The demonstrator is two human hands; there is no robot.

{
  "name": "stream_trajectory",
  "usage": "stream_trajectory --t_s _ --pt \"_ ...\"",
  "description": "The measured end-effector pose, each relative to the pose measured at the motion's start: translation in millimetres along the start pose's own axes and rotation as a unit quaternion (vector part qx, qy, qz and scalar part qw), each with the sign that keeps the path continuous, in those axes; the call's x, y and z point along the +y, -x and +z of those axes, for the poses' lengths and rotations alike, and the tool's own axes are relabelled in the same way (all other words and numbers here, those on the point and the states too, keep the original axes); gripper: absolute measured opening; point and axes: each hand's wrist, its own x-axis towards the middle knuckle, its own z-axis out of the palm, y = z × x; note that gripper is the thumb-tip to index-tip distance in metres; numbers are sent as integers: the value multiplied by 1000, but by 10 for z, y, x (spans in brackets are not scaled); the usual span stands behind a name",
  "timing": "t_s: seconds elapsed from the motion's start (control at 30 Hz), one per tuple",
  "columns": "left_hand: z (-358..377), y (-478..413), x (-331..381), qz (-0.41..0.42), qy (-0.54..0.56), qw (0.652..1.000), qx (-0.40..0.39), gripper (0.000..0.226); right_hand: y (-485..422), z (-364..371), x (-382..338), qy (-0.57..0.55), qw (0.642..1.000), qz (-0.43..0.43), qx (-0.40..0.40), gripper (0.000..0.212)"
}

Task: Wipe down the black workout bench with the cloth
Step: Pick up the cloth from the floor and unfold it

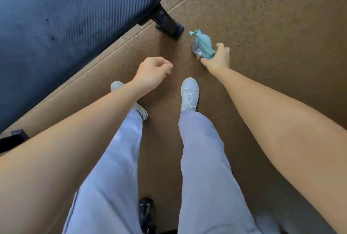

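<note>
The black workout bench (62, 27) fills the upper left, its padded top ribbed and marked with small specks. One black bench foot (170, 25) stands on the brown floor. A teal cloth (202, 44) lies draped over a small clear object (195, 48) on the floor just right of that foot. My right hand (217, 58) reaches down to the cloth, and thumb and fingers curl round its near end. My left hand (153, 73) hangs beside the bench edge with loosely curled fingers and holds nothing.
My legs in light grey trousers and white shoes (189, 93) stand on the brown floor mat (272, 27), which has seams running diagonally. Another black bench part (13, 139) shows at the left edge. A dark object (145, 213) lies between my legs near the bottom.
</note>
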Motion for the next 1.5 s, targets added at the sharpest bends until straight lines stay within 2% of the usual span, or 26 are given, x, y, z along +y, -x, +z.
stream_trajectory --t_s 0.1,0.17,0.27,0.33,0.47,0.6,0.73,0.8,0.93,1.07,1.2,1.3,1.37,1.5 --pt "59 -229 -148 -19 17 999 23 25 -192 173 10 -7 999 31 7 74" --pt "120 -338 -247 -32 30 999 18 25 -288 288 60 3 999 39 21 62" --pt "174 -392 -315 -35 40 998 23 26 -344 270 126 24 995 62 75 33" --pt "199 -386 -328 -39 40 998 20 26 -315 226 170 21 994 84 74 25" --pt "218 -267 -199 -37 51 998 11 22 -32 88 156 -94 989 95 69 16" --pt "165 6 37 72 18 997 30 18 574 -191 -8 -177 984 25 5 28" --pt "12 377 255 178 -69 981 23 43 1217 -521 -202 -186 974 -83 -95 23" --pt "-110 548 329 200 -118 973 8 49 1450 -637 -348 -180 966 -123 -137 22" --pt "-416 935 283 206 -108 973 -7 46 1876 -780 -743 -159 948 -176 -212 23" --pt "-794 1296 6 209 -77 973 52 30 2239 -833 -1133 -89 925 -260 -263 17" --pt "-1185 1681 -366 183 -80 977 75 22 2488 -748 -1493 20 904 -332 -270 20" --pt "-1450 1916 -657 168 -50 979 106 22 2650 -520 -1753 66 899 -353 -250 24" --pt "-1587 2006 -815 152 -18 980 125 19 2754 -346 -1900 71 905 -349 -232 23" --pt "-1950 2105 -1216 116 72 979 153 13 2906 -2 -2180 56 911 -338 -231 7"
